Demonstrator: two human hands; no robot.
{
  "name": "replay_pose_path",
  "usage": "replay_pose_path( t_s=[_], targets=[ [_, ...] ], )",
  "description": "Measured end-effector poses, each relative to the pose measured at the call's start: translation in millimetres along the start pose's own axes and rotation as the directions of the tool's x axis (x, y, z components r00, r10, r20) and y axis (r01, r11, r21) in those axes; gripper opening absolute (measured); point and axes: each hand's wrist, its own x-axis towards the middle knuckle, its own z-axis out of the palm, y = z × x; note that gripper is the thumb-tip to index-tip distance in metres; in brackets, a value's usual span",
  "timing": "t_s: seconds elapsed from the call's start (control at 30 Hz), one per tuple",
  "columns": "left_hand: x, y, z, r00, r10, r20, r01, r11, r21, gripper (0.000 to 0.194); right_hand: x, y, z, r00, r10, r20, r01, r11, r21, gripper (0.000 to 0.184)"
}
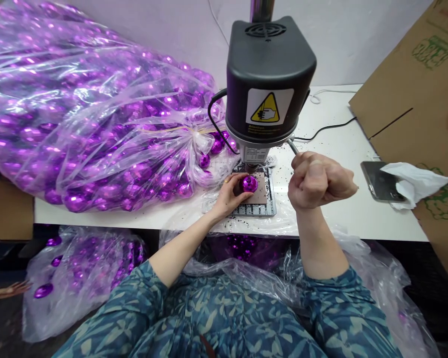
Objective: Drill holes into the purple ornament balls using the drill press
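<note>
Fingers of the left hand [228, 195] grasp a shiny purple faceted ball [250, 184] on a flat tan board [260, 197] beneath a black drill press [271, 64], the right hand [315, 181] clenched round its metal lever [293, 146]; steady support clear of the dark chuck [251, 168] and even pressure should help.
</note>
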Motion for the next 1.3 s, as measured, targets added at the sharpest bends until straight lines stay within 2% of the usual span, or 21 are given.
replay_pose_path(
  t_s=[0.3, 0.4, 0.5, 0.57, 0.63, 0.67, 0.73, 0.77, 0.83, 0.87, 0.93, 0.97, 1.03, 1.07, 1.13, 1.2, 1.3],
  targets=[
    [0.3, 2.8, -0.1, 1.000, -0.001, -0.004, 0.001, 1.000, -0.005, 0.054, -12.2, 1.4, -5.6, 1.000, -0.005, 0.009, 0.005, 1.000, -0.024, 0.049],
    [1.3, 3.4, 0.8, 1.000, -0.003, -0.008, 0.003, 1.000, -0.003, 0.054, -5.5, -2.4, -2.0, 0.999, 0.033, 0.001, -0.033, 0.999, -0.041, 0.052],
    [0.9, 6.0, 1.8, 0.999, -0.035, -0.026, 0.035, 0.999, 0.009, 0.054, 18.8, -4.0, 7.2, 0.983, 0.180, -0.048, -0.183, 0.980, -0.082, 0.054],
    [-5.6, 11.7, 0.8, 0.995, -0.055, -0.086, 0.058, 0.998, 0.036, 0.053, 37.8, -2.4, 13.5, 0.930, 0.362, -0.064, -0.367, 0.927, -0.080, 0.055],
    [-21.5, 21.8, -2.9, 0.990, -0.025, -0.140, 0.035, 0.997, 0.073, 0.050, 52.1, 0.3, 17.7, 0.888, 0.456, -0.060, -0.459, 0.886, -0.068, 0.056],
    [-33.4, 28.2, -5.7, 0.991, 0.015, -0.134, -0.003, 0.996, 0.091, 0.049, 56.5, 1.6, 18.8, 0.878, 0.476, -0.054, -0.478, 0.877, -0.056, 0.056],
    [-63.4, 41.6, -12.5, 0.994, 0.113, -0.014, -0.110, 0.987, 0.114, 0.047, 60.2, 2.9, 19.3, 0.869, 0.493, -0.048, -0.494, 0.869, -0.024, 0.055],
    [-79.6, 47.4, -16.0, 0.984, 0.151, 0.099, -0.162, 0.979, 0.120, 0.046, 60.4, 3.0, 19.0, 0.867, 0.497, -0.043, -0.498, 0.867, -0.005, 0.055],
    [-107.9, 54.1, -23.2, 0.934, 0.191, 0.303, -0.240, 0.961, 0.135, 0.048, 59.3, 2.0, 18.1, 0.864, 0.502, -0.037, -0.501, 0.865, 0.020, 0.054],
    [-117.1, 54.3, -27.2, 0.908, 0.207, 0.364, -0.272, 0.952, 0.138, 0.053, 58.7, 1.3, 17.8, 0.864, 0.502, -0.038, -0.501, 0.865, 0.025, 0.054],
    [-119.9, 48.3, -36.9, 0.899, 0.257, 0.355, -0.324, 0.935, 0.144, 0.060, 57.9, -0.1, 17.6, 0.868, 0.495, -0.050, -0.494, 0.869, 0.023, 0.053],
    [-112.1, 42.4, -42.7, 0.914, 0.276, 0.296, -0.331, 0.931, 0.153, 0.059, 57.7, -0.6, 17.7, 0.869, 0.492, -0.057, -0.491, 0.871, 0.021, 0.053],
    [-78.4, 26.5, -55.5, 0.959, 0.260, 0.111, -0.277, 0.942, 0.191, 0.044, 57.5, -1.0, 18.0, 0.873, 0.483, -0.066, -0.483, 0.875, 0.018, 0.053],
    [-54.1, 17.3, -61.4, 0.981, 0.195, 0.009, -0.192, 0.959, 0.210, 0.033, 57.3, -0.9, 18.1, 0.876, 0.477, -0.071, -0.477, 0.879, 0.020, 0.053],
    [1.8, -2.3, -69.8, 0.990, 0.053, -0.133, -0.023, 0.976, 0.218, 0.026, 56.9, -0.4, 18.0, 0.882, 0.466, -0.074, -0.465, 0.885, 0.020, 0.053],
    [56.8, -21.2, -70.4, 0.988, -0.050, -0.146, 0.082, 0.972, 0.221, 0.025, 56.5, 0.0, 17.6, 0.884, 0.462, -0.076, -0.462, 0.887, 0.015, 0.054],
    [115.9, -44.3, -57.3, 0.990, -0.138, -0.028, 0.141, 0.967, 0.213, 0.028, 56.5, -0.2, 16.3, 0.880, 0.470, -0.072, -0.471, 0.882, 0.007, 0.056]
  ],
)
